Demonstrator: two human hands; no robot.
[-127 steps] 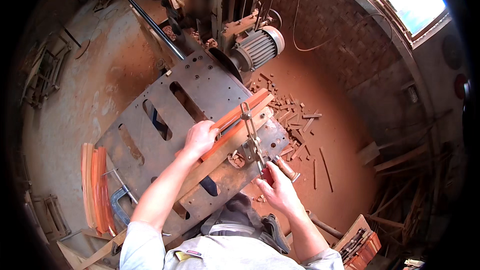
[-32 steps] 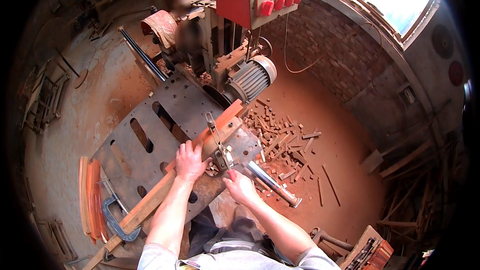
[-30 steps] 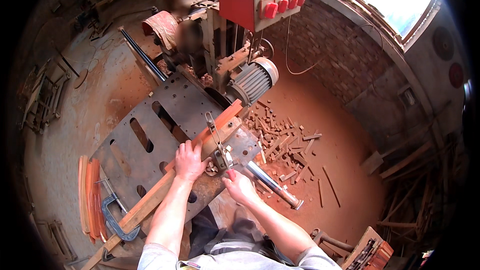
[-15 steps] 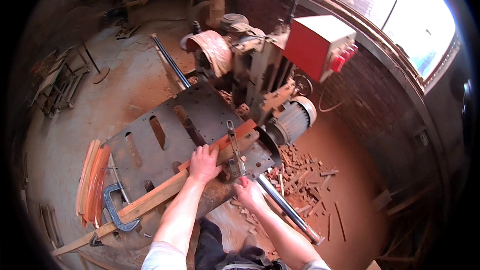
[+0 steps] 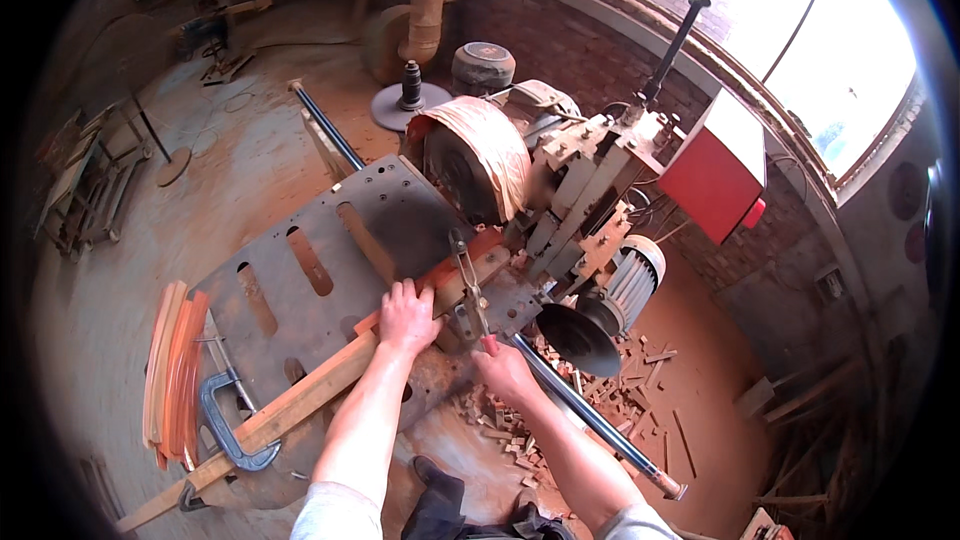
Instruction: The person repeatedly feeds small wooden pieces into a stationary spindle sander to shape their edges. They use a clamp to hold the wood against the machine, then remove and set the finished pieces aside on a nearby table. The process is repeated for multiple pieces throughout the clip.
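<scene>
My right hand [image 5: 505, 372] is closed around the red handle [image 5: 489, 344] of a metal toggle clamp [image 5: 467, 278] on the steel sliding table [image 5: 290, 325]. Beside it, my left hand [image 5: 408, 315] bends its fingers over a reddish wooden strip [image 5: 452, 262], pressing it against a pale wooden fence [image 5: 325, 377]. The strip's far end lies under the clamp and reaches toward the machine. At the table's left end a blue-grey G-clamp [image 5: 222, 422] grips the fence. My left palm hides part of the strip.
Several reddish strips [image 5: 172, 375] are stacked left of the table. Ahead are a large covered disc [image 5: 465, 165], a red-and-white box [image 5: 712, 168] and a motor [image 5: 632, 280]. A dark disc [image 5: 580, 340] sits right of the table, above offcuts [image 5: 640, 370]. A steel rail [image 5: 590, 415] runs below.
The table, with my hands and the strip, has shifted forward past the machine. The motor and box now appear farther right and lower, and the dark disc shows more. Both hands keep their hold.
</scene>
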